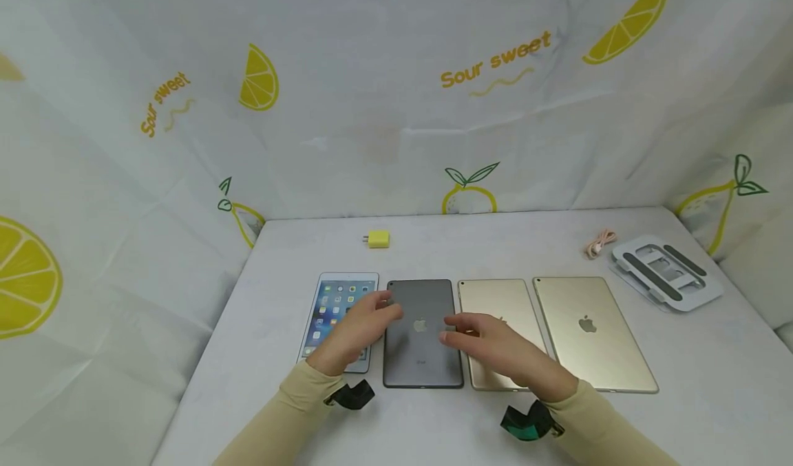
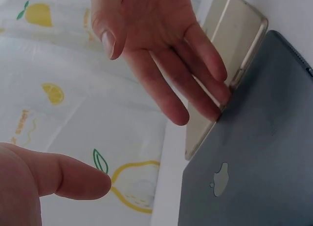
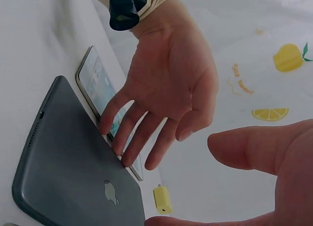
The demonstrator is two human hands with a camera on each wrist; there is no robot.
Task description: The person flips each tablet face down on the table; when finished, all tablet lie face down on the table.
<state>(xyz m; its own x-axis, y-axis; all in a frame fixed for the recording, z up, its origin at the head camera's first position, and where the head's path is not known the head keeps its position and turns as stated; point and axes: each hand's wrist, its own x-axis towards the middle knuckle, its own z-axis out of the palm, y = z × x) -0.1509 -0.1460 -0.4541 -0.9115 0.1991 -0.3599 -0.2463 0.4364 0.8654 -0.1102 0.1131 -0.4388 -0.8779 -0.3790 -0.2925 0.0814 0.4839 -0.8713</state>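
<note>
A dark grey tablet (image 1: 423, 342) lies back up on the table between my hands. My left hand (image 1: 367, 323) hovers over its left side, partly covering a white tablet (image 1: 319, 321) with a lit screen. On the other side, my right hand (image 1: 495, 345) is held over the gold tablet (image 1: 489, 297) beside the grey one. Both hands have relaxed, spread fingers and hold nothing. In the wrist views the fingertips come close to the grey tablet's long edges; whether they touch it I cannot tell.
Farther right lies another, larger gold tablet (image 1: 595, 349). At the back are a yellow charger plug (image 1: 378, 239), a coiled pink cable (image 1: 599, 243) and a white and grey folding stand (image 1: 665, 273). A lemon-printed white sheet (image 1: 372, 122) hangs behind the table.
</note>
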